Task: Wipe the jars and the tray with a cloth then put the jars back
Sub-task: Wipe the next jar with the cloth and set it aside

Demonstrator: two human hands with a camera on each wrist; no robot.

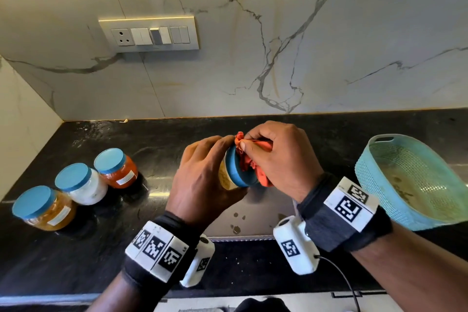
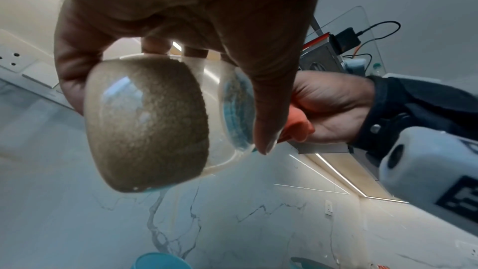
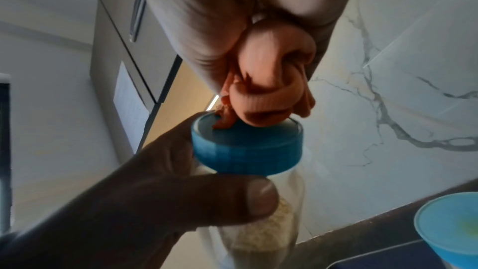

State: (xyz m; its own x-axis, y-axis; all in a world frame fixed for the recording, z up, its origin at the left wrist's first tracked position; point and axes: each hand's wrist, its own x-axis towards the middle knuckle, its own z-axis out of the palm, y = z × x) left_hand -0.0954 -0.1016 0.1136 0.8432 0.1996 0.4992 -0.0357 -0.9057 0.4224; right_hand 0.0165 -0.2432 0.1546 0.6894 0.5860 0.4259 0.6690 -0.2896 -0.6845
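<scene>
1. Above the counter (image 1: 76,256), right hand (image 1: 281,159) grips a bunched orange cloth (image 1: 255,172), pressing it on a jar's lid (image 1: 240,172).
2. Left hand (image 1: 202,180) grips that jar (image 1: 228,180), tilted, off the counter.
3. Three jars (image 1: 83,185) stand left; whether wiped, cannot tell.
4. Tray (image 1: 405,180) sits right, stained; wiping and refilling it look still to do.

The head view looks forward and down across the worktop (image 1: 76,248) toward its back edge and wall. Both wrist views sit very close under the hands, facing upward; all three share the held jar (image 1: 229,175) and cloth (image 1: 255,167)
</scene>
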